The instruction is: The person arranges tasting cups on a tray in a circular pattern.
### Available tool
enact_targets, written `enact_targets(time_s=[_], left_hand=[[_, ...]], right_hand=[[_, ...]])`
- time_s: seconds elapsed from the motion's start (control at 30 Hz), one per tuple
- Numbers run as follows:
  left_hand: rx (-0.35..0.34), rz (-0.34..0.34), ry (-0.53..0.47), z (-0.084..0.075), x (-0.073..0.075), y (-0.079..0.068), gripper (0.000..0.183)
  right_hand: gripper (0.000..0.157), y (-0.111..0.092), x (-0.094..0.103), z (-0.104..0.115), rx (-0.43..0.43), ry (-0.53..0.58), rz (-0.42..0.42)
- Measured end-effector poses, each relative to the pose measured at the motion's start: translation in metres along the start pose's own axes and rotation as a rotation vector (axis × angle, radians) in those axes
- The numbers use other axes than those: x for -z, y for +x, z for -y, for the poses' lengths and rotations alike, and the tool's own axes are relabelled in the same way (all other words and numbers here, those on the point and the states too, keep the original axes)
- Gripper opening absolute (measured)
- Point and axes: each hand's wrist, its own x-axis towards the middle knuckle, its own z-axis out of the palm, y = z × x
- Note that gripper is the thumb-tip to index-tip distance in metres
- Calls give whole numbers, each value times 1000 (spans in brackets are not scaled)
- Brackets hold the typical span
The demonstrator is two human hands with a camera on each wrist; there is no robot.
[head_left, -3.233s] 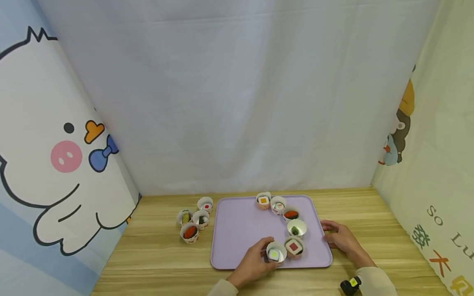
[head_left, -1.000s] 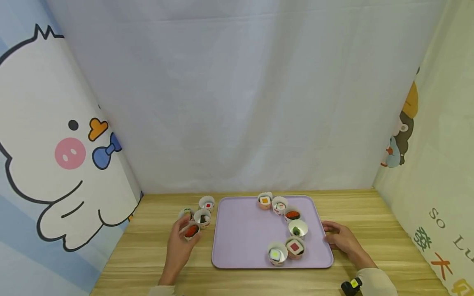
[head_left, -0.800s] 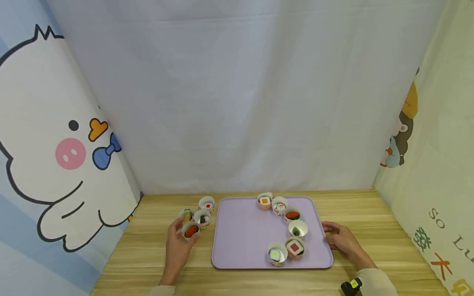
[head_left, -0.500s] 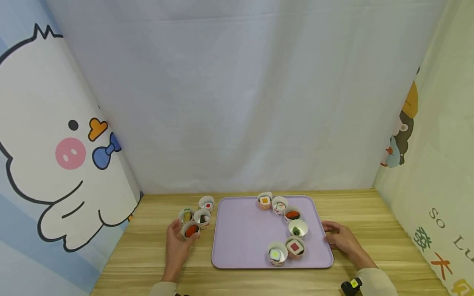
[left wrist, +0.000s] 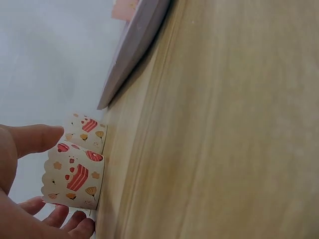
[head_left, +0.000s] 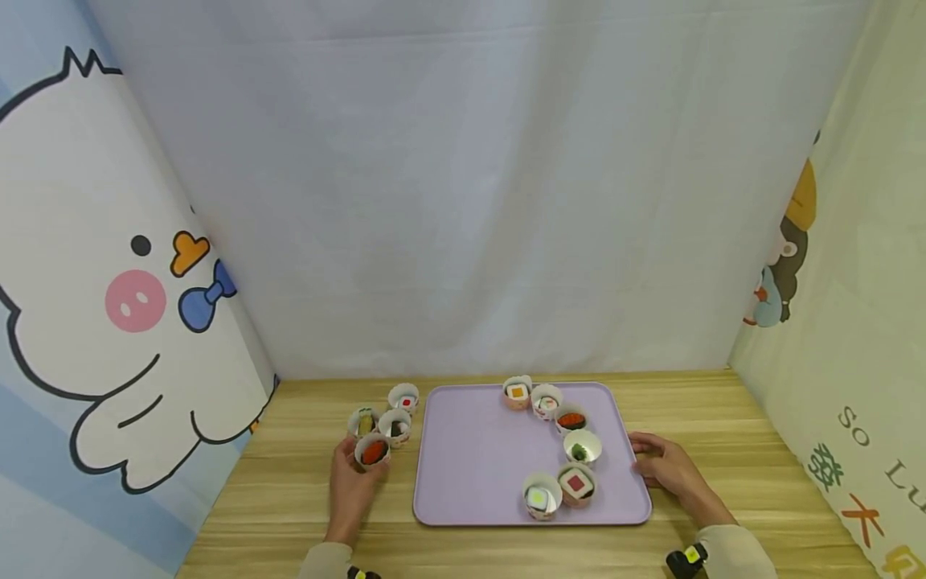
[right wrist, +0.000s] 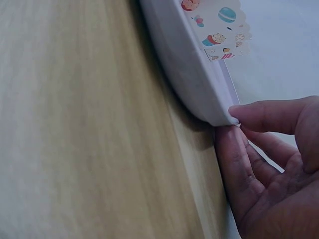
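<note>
My left hand [head_left: 352,485] has its thumb and fingers round a paper baking cup [left wrist: 75,177] printed with cake slices; a red-topped sushi-like piece [head_left: 373,453] lies inside. In the left wrist view the thumb is at one side of the cup and the fingers at the other. Three more filled cups crowd beside it, one with a yellowish piece [head_left: 366,423]. At the tray's right edge my right hand [head_left: 667,465] pinches the rim of the lilac tray [right wrist: 199,89], thumb on top of the edge and fingers against its outside.
Several filled paper cups line the tray's right half in a curve, from an orange-centred piece [head_left: 517,392] at the back to a green-centred piece [head_left: 537,499] at the front. Tray and cups stand on a wood-grain table [head_left: 289,515], with a white cloth [head_left: 463,201] behind.
Earlier my left hand let go of the green-centred cup on the tray and moved left to the red-topped one. Lately its fingers have drawn down around that cup. The right hand stays put.
</note>
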Motion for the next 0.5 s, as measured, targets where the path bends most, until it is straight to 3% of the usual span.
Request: enact_targets(time_s=[0.5], left_hand=[[-31, -21, 112, 8, -4, 5, 66]], right_hand=[[61, 0, -1, 0, 9, -6, -3]])
